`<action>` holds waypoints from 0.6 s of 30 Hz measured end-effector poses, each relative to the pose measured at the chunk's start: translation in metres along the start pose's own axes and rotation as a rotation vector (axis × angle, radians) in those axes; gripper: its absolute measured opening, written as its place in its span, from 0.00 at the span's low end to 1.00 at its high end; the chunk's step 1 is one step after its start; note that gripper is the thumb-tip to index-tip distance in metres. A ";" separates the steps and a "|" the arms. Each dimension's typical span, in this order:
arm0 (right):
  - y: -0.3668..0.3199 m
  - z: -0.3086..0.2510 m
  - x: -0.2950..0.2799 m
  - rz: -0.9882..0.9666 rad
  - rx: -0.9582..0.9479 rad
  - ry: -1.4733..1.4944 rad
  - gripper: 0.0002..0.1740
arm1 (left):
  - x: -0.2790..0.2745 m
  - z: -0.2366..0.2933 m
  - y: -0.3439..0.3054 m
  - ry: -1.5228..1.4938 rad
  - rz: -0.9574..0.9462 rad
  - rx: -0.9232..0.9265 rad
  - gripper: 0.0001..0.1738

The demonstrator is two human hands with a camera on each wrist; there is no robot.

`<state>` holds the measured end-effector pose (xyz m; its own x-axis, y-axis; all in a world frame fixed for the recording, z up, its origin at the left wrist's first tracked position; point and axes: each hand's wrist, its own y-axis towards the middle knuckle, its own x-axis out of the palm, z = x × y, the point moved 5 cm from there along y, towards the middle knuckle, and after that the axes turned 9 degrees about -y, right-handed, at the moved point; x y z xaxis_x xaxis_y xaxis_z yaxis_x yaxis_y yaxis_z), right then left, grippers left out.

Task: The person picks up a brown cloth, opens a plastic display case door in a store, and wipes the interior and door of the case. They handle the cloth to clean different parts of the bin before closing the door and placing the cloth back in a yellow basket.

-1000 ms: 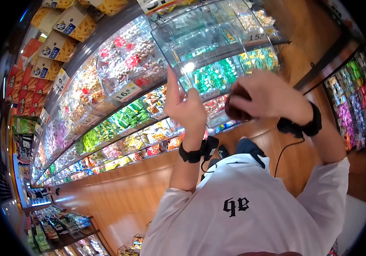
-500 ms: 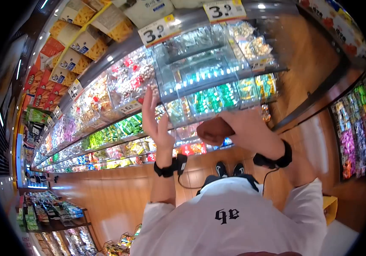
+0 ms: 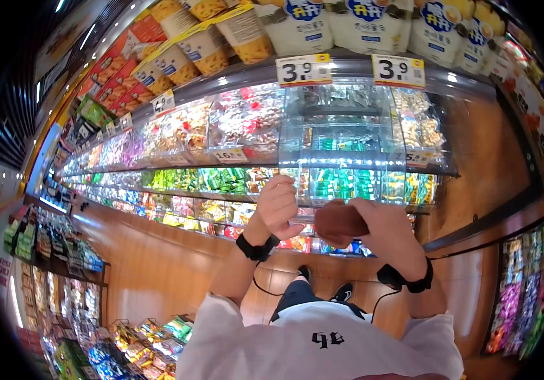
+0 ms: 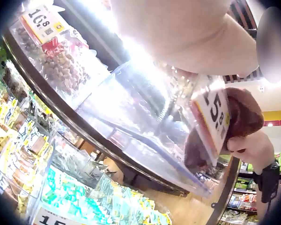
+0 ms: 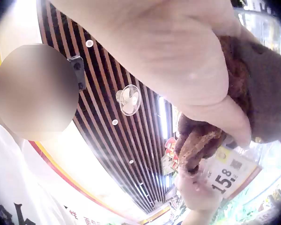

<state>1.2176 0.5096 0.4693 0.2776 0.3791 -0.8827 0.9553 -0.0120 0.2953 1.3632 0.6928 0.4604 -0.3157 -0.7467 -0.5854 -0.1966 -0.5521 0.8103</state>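
Note:
My right hand grips a bunched brown cloth in front of the shelves, and its thumb lies along the cloth's fuzzy folds in the right wrist view. To its left, my left hand has its fingers bent at the lower left corner of a clear plastic bin; I cannot tell whether it pinches the bin's edge. A 15.8 price tag stands close by this hand and partly covers the cloth in the left wrist view. Behind the clear bin lie green packets.
Bagged snacks fill the bins to the left, above rows of green packets. Bags stand on the top shelf over 3.9 tags. A dark post rises at right, beside another rack. Wooden floor lies below.
My left hand's raised fingers have bent, and it has come nearer the bin's corner. The right hand has carried the cloth from the bin's right side toward its lower front. The head view has turned.

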 end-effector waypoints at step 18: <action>0.048 -0.027 -0.014 -0.136 0.202 -0.170 0.31 | -0.016 -0.054 0.019 -0.236 0.170 0.019 0.13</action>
<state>1.2565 0.5286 0.5055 0.1422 0.2299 -0.9628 0.9810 -0.1625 0.1061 1.4147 0.6741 0.4841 -0.5528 -0.7196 -0.4201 -0.1388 -0.4176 0.8980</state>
